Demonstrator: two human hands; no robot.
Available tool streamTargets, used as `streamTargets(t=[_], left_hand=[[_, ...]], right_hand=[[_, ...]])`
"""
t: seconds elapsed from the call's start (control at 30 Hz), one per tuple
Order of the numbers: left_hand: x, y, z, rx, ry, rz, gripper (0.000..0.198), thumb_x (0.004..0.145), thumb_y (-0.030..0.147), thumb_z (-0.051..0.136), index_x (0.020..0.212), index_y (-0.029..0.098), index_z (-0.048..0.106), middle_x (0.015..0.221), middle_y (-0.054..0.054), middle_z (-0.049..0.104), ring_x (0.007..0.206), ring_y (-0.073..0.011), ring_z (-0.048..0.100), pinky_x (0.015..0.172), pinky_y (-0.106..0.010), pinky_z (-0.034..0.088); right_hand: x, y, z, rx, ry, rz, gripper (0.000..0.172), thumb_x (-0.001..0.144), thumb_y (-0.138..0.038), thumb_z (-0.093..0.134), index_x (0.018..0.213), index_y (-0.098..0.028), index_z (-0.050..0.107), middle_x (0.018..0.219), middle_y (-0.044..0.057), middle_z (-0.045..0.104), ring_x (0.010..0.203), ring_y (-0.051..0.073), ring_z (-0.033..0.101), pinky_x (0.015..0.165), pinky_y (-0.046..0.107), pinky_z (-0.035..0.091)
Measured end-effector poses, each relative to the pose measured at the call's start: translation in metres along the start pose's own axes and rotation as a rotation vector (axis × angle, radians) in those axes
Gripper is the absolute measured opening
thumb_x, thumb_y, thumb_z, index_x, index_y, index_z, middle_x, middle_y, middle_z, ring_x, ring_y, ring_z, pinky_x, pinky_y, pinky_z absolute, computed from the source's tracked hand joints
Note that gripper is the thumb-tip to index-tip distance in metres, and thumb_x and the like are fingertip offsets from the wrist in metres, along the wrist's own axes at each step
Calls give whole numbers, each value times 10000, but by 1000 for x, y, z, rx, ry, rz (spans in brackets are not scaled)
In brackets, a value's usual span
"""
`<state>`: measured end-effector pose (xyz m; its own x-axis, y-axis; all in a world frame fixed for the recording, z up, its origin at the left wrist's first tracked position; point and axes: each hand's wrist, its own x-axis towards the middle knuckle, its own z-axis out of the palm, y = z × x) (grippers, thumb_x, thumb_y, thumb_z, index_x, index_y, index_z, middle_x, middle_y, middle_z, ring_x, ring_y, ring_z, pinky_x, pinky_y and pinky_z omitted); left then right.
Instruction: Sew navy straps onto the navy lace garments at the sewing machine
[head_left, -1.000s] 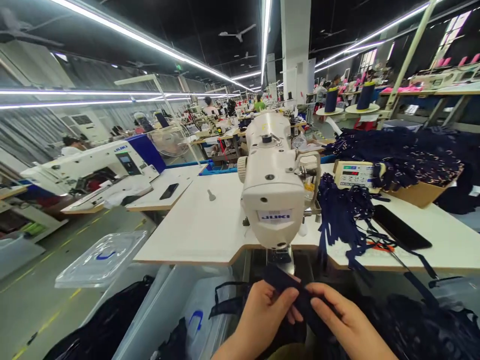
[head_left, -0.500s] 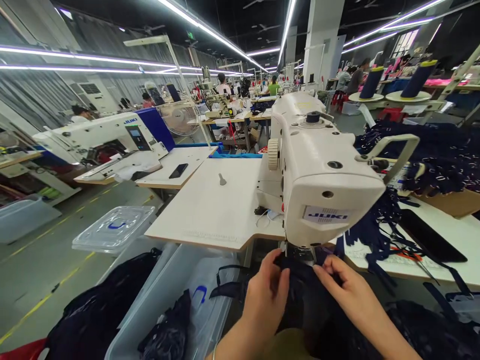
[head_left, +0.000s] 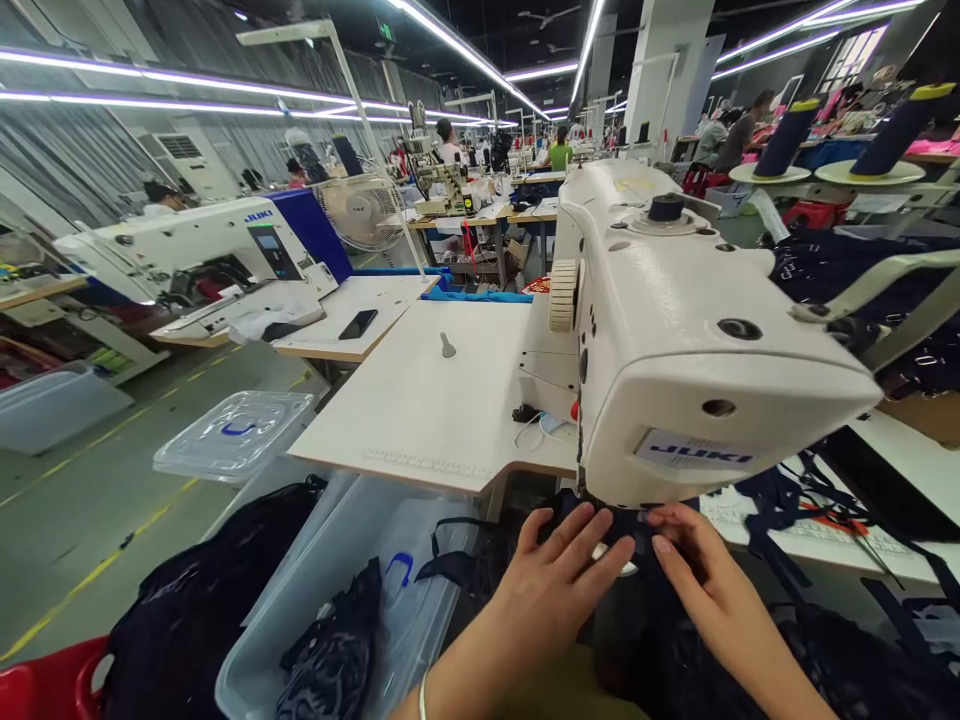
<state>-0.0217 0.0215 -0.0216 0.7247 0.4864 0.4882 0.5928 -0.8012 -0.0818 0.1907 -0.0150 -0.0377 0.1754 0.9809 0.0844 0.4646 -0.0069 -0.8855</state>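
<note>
A white JUKI sewing machine point(head_left: 675, 330) stands on the white table point(head_left: 435, 400), its head right in front of me. Under the machine head lies a dark navy fabric piece point(head_left: 637, 600). My left hand point(head_left: 559, 580) rests on it with fingers stretched flat, pressing the cloth down just left of the needle area. My right hand point(head_left: 701, 570) lies on the same cloth to the right, fingertips flat and close to the left hand's. The needle and presser foot are hidden by the machine head.
A clear bin point(head_left: 337, 600) with dark fabric stands at lower left beside a clear lid point(head_left: 236, 445). Navy straps point(head_left: 787, 490) and a dark phone point(head_left: 885, 485) lie on the table at right. Thread cones point(head_left: 900, 125) stand behind. Other people sit at machines in the distance.
My view has moved closer to the machine head. Both hands slid forward under it and went from pinching the dark fabric to pressing it flat.
</note>
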Motion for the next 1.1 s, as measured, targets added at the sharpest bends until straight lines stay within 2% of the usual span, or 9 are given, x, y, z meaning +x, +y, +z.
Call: streamTargets(t=[0.07, 0.17, 0.23, 0.33, 0.5, 0.67, 0.83, 1.0, 1.1], left_hand=[[-2, 1, 0, 21, -21, 3, 377, 967, 256, 488, 1341, 302, 489, 1436, -11, 455, 1339, -177, 373, 1100, -382, 207], [-4, 4, 3, 60, -5, -7, 374, 961, 269, 497, 1335, 293, 500, 1451, -12, 435, 1366, -181, 328, 1110, -377, 177], [-6, 7, 6, 76, 14, -31, 387, 955, 274, 508, 1342, 284, 496, 1462, -17, 420, 1383, -187, 298, 1120, -380, 146], [-8, 11, 10, 83, 25, -75, 417, 952, 258, 509, 1367, 259, 472, 1478, -32, 394, 1386, -190, 290, 1134, -388, 89], [-6, 15, 11, 92, 29, -115, 427, 955, 257, 506, 1379, 236, 460, 1480, -58, 389, 1378, -192, 310, 1141, -387, 67], [-4, 17, 12, 88, 45, -127, 408, 957, 250, 507, 1363, 224, 482, 1478, -69, 388, 1379, -191, 310, 1142, -383, 61], [-4, 19, 11, 98, 62, -136, 407, 955, 252, 509, 1360, 218, 486, 1472, -73, 395, 1379, -200, 316, 1140, -380, 89], [-4, 21, 10, 115, 47, -136, 430, 950, 249, 509, 1377, 214, 467, 1476, -81, 386, 1384, -209, 306, 1143, -388, 86], [-4, 21, 10, 135, 47, -134, 441, 946, 259, 507, 1383, 214, 461, 1475, -81, 390, 1385, -216, 305, 1146, -388, 91]], right_hand=[[-3, 3, 1, -88, 28, -50, 326, 924, -456, 457, 1185, -277, 536, 1262, 85, 552, 1129, 237, 555, 645, 254, 550], [5, 1, 2, -189, 45, -209, 291, 928, -402, 469, 1142, -269, 614, 1242, 82, 568, 1159, 252, 525, 851, 345, 528], [13, -3, 1, -199, -3, -280, 275, 938, -365, 461, 1121, -270, 642, 1160, 75, 605, 1127, 242, 535, 950, 381, 472], [22, -9, 0, -187, -65, -266, 269, 947, -357, 447, 1023, -263, 687, 996, 69, 634, 1022, 231, 572, 915, 364, 481], [26, -7, 0, -190, -44, -239, 293, 934, -381, 448, 860, -246, 698, 871, 65, 635, 935, 249, 587, 901, 390, 475], [27, -5, 2, -193, -51, -212, 306, 931, -384, 437, 828, -251, 693, 866, 67, 647, 929, 254, 588, 869, 380, 489], [27, -3, 3, -196, -71, -171, 314, 928, -405, 432, 881, -253, 704, 969, 81, 661, 1017, 267, 583, 878, 377, 497], [29, 2, 3, -207, -63, -191, 312, 926, -397, 432, 853, -237, 690, 880, 79, 667, 960, 266, 593, 901, 402, 485], [29, 3, 3, -212, -64, -197, 310, 924, -392, 433, 864, -242, 697, 912, 80, 675, 973, 269, 591, 893, 403, 491]])
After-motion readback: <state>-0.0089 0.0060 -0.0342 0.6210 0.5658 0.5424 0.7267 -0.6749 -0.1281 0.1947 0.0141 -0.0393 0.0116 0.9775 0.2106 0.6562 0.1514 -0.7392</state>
